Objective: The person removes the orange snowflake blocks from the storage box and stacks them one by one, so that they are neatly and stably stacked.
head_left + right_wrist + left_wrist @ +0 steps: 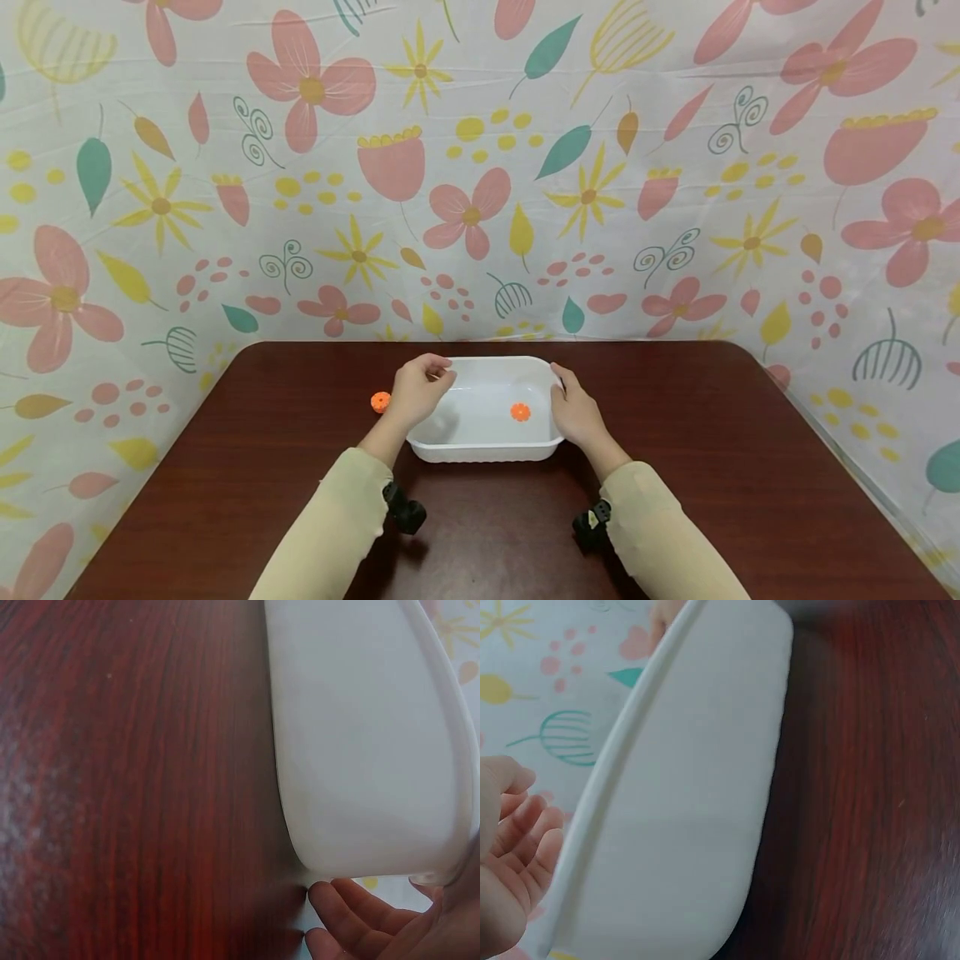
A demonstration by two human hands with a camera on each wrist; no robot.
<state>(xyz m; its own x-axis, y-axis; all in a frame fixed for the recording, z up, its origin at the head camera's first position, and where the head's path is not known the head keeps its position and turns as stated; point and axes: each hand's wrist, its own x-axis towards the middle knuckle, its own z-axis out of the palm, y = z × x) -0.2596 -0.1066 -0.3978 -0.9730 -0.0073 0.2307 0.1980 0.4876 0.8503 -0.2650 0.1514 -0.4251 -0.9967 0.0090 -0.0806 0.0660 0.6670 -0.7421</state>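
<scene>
A white rectangular plastic basin [483, 451] stands on the table in the head view. One small orange flower-shaped piece [521, 412] lies inside it, right of the middle. Another orange piece [381, 402], round with a dark centre, is on the table just left of the basin, partly behind my left wrist. My left hand [422, 390] hovers over the basin's left end, fingers loosely bent; in the left wrist view nothing shows between them. At the right end, my right hand [578, 410] holds the basin, thumb by the rim and fingers along the outer wall [367, 750].
The dark red-brown wooden table [225, 467] spreads around the basin. Behind it hangs a white cloth [480, 292] printed with flowers and leaves. A small black camera sits on each wrist, the left one [405, 508] and the right one [592, 527].
</scene>
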